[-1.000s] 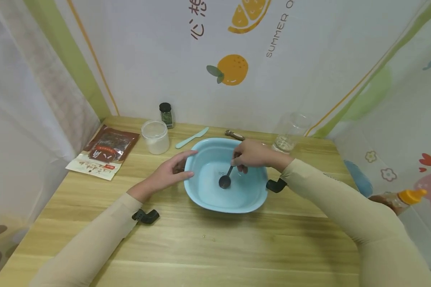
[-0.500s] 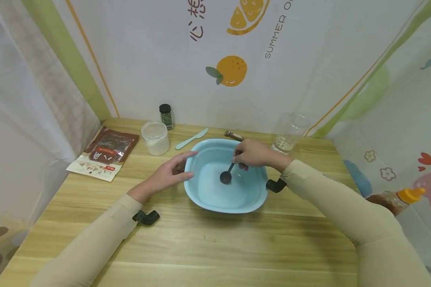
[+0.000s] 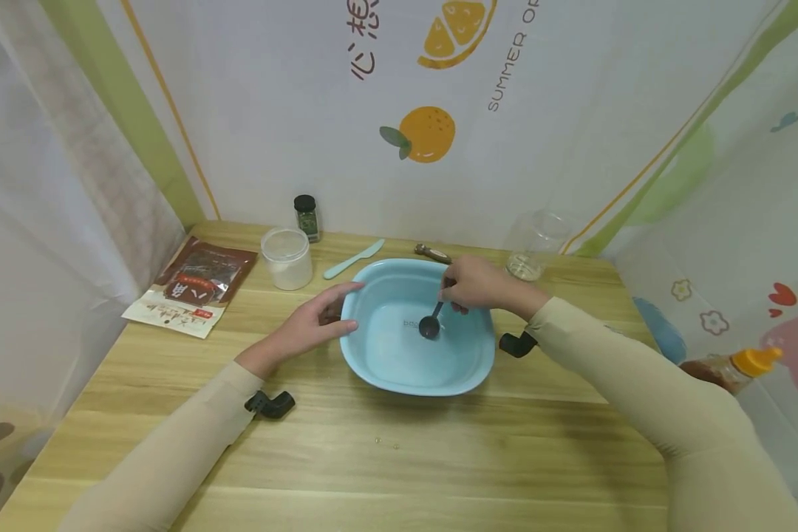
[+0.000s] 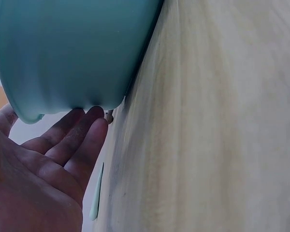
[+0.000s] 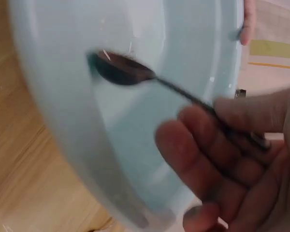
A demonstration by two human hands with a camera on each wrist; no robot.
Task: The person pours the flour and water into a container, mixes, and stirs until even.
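Observation:
A light blue plastic basin (image 3: 399, 366) stands on the wooden table. My left hand (image 3: 309, 318) holds its left side, thumb and index finger over the rim; in the left wrist view the other fingers (image 4: 82, 145) press the outer wall. Over the basin, my right hand (image 3: 475, 284) pinches the thin handle of a dark, round-bowled spoon (image 3: 428, 327). The spoon's bowl hangs low inside the basin, tilted down from the hand. Seen from the right wrist, thumb and fingers grip the handle, and the spoon's bowl (image 5: 118, 70) looks brownish inside.
Behind the basin lie a pale green knife (image 3: 354, 259) and a brown-handled tool (image 3: 432, 253). A tub of white powder (image 3: 287, 270), a black-capped jar (image 3: 307, 219) and a brown packet (image 3: 196, 281) are at left. A clear glass jar (image 3: 525, 264) and a yellow-topped bottle (image 3: 731, 369) are at right.
My right hand has moved slightly to the right, carrying the spoon right and a little toward the far side of the basin. The left hand has stayed on the rim.

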